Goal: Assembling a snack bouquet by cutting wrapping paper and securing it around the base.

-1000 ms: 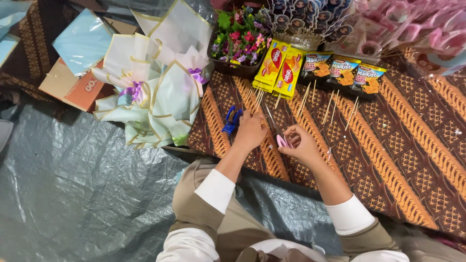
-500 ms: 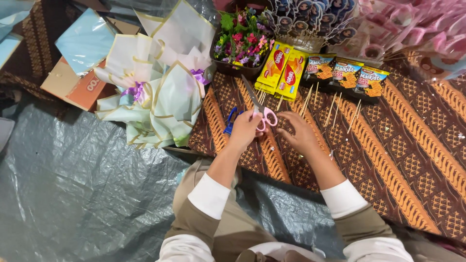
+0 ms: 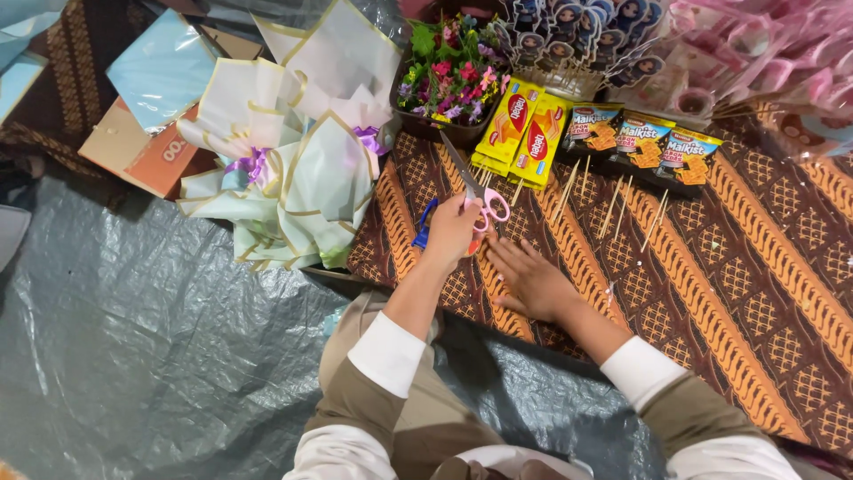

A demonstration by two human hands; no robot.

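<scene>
Pink-handled steel scissors [image 3: 480,197] are being gripped by the left hand [image 3: 451,233], blade aimed at the yellow snack packets [image 3: 520,133]. The right hand [image 3: 530,277] is being laid flat, released, on the brown patterned cloth [image 3: 755,293]; bare cloth is lying rightward, wooden skewers [image 3: 613,206] beyond.

Floor-level setting: a grey plastic tarp [image 3: 133,356], creased and faintly shiny, covers the ground at left and bottom. A brown patterned batik cloth [image 3: 755,293] with orange diagonal bands spreads over the right side, overlapping the tarp. Light is dim and artificial, with soft reflections on the tarp.
</scene>
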